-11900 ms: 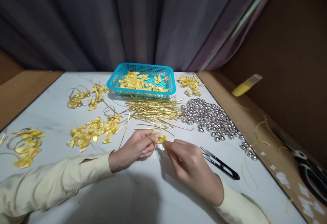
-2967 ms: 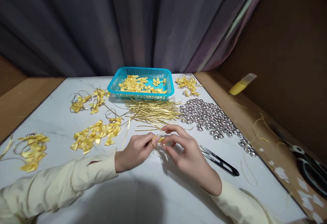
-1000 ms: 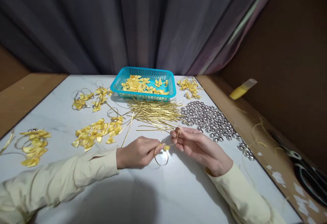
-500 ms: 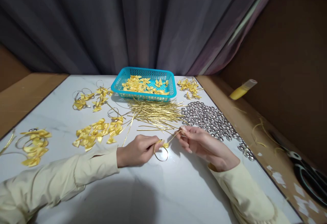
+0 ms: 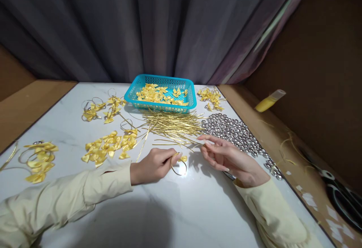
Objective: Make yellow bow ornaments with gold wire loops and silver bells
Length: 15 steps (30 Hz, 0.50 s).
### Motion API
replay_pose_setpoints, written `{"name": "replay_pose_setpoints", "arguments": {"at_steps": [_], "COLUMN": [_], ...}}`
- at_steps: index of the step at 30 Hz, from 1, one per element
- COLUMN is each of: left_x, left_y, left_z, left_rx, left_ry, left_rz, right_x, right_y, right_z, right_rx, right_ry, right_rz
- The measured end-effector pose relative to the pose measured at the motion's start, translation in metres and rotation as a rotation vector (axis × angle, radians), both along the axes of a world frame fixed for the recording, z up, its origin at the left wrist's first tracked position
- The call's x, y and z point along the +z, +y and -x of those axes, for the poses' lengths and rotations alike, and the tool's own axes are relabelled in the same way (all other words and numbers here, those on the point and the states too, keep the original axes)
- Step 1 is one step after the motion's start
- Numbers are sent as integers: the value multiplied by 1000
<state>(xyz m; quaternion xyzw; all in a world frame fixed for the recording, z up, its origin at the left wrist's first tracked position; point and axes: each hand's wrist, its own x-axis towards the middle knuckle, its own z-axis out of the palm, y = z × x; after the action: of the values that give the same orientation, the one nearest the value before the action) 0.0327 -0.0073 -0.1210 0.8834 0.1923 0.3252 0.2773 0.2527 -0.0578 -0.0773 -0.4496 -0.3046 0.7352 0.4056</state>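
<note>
My left hand (image 5: 157,164) is closed in a pinch on a yellow ribbon bow (image 5: 183,158) with a thin gold tie, whose loop (image 5: 178,173) hangs below the fingertips. To its right, my right hand (image 5: 223,153) hovers over the table with fingers loosely spread, apart from the bow. Its fingertips are near the loose ends of the gold ties (image 5: 175,123), and I see nothing clearly gripped there. A dark-edged object (image 5: 229,175) shows partly under the right wrist; what it is stays hidden.
A blue basket (image 5: 132,100) of yellow bows stands at the back. Silver bells or beads (image 5: 232,129) are heaped on the right. Yellow bows (image 5: 109,146) lie in groups on the left. Black-handled scissors (image 5: 339,195) and a yellow tube (image 5: 268,101) are beyond the right edge.
My right hand has let go of the gold tie end it held taut and moved slightly right, its fingers opening. My left hand still pinches the bow in nearly the same place.
</note>
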Motion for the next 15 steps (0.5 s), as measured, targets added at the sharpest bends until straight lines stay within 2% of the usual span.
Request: {"name": "replay_pose_setpoints", "arguments": {"at_steps": [5,9,15], "left_x": [0,2,4], "left_y": [0,1,2], "left_z": [0,-1,-1], "left_rx": [12,37,69], "left_ry": [-18,-3,-40], "left_rz": [20,62,108], "right_x": [-2,-2,4], "right_y": [1,0,-3], "right_z": [0,1,-2], "right_rx": [-5,17,178], "right_ry": [-13,-154,-259], "right_rz": [21,-43,-105]}}
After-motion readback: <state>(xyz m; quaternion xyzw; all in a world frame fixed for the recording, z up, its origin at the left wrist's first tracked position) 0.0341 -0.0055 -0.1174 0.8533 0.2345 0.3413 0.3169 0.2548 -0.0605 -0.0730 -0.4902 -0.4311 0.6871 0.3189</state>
